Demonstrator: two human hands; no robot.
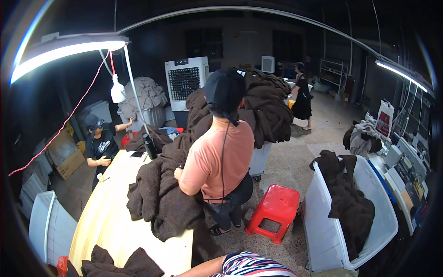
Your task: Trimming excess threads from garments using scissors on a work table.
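Observation:
Neither my left hand nor my right hand shows. At the lower edge a bare arm [203, 267] reaches left from a striped sleeve [258, 266]; its hand is cut off. Just beyond that arm, dark brown knitted cloth [124, 264] lies crumpled on the near end of a pale wooden table [104, 217]. A larger heap of the same brown cloth [161, 198] covers the table's right side. Beside it stands a person in a pink shirt and black cap [221, 152], back turned, one hand at the heap.
A red plastic stool [277, 210] stands right of the table. Farther right, a white wheeled bin [318, 231] holds brown cloth. Another person in black [101, 143] is at the table's left. A dark bottle [149, 147] stands on the table. Machines [406, 171] line the right side.

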